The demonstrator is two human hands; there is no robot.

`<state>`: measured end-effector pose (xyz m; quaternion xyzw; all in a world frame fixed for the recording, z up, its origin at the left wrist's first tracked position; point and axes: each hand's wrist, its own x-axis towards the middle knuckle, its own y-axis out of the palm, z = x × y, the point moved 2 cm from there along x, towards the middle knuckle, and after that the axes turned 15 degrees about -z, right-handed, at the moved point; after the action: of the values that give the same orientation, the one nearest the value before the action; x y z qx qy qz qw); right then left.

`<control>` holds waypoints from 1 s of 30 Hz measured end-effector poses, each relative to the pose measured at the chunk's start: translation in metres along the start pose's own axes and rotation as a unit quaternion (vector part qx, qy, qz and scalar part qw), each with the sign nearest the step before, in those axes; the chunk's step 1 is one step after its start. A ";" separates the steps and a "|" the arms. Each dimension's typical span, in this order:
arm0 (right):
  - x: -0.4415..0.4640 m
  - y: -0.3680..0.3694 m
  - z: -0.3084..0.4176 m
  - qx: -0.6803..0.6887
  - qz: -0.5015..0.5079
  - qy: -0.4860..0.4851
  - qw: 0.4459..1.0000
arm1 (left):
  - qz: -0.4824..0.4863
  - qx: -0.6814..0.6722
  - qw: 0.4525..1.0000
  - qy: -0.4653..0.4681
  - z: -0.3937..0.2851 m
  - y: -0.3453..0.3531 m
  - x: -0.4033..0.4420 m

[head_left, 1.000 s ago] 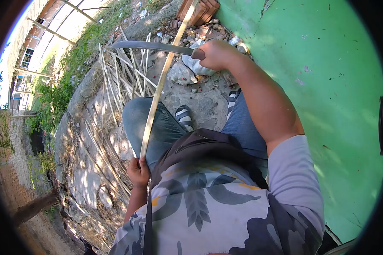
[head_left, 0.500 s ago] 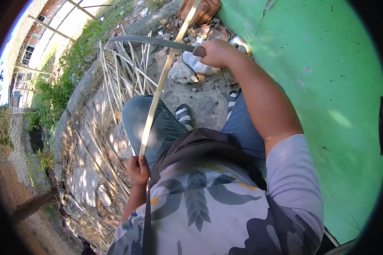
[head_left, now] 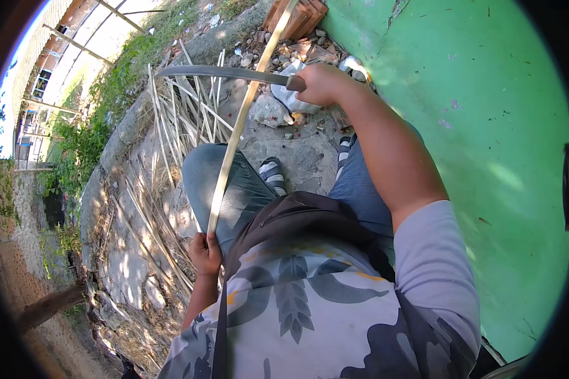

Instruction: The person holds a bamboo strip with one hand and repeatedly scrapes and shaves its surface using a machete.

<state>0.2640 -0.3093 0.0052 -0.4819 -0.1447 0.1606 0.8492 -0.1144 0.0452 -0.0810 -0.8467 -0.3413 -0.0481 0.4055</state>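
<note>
A long pale strip, apparently split bamboo or wood point(head_left: 236, 134), slants from my left hand point(head_left: 205, 254) past my knee and out at the top of the view. My left fingers are closed around its lower end, beside my left thigh. In my closed right hand point(head_left: 322, 84) is the handle of a machete point(head_left: 224, 72). Its long, slightly curved grey blade points left and crosses the strip's upper part; whether the edge touches the strip I cannot tell.
Several loose pale strips point(head_left: 186, 104) lie in a heap at the left, with more strips point(head_left: 152, 227) lower down. Rocks point(head_left: 270, 110) and stacked clay tiles point(head_left: 295, 18) are ahead of my feet. A green surface point(head_left: 474, 139) fills the right side.
My right hand and the machete have moved slightly down along the strip, with the blade tip shifting a little left. The left hand stays in nearly the same place.
</note>
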 end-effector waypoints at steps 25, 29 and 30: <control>-0.011 -0.009 0.019 -0.002 -0.009 0.012 1.000 | 0.011 0.044 0.999 0.023 -0.018 -0.008 0.007; -0.029 -0.017 0.048 0.003 0.011 -0.078 0.997 | 0.003 0.012 1.000 0.027 -0.002 0.001 0.004; -0.031 -0.021 0.052 -0.013 0.012 -0.093 0.996 | 0.000 0.001 1.000 0.029 0.000 0.002 0.004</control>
<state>0.2183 -0.2922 0.0465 -0.4779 -0.2193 0.2129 0.8235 -0.1096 0.0463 -0.0811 -0.8444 -0.3291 -0.0724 0.4164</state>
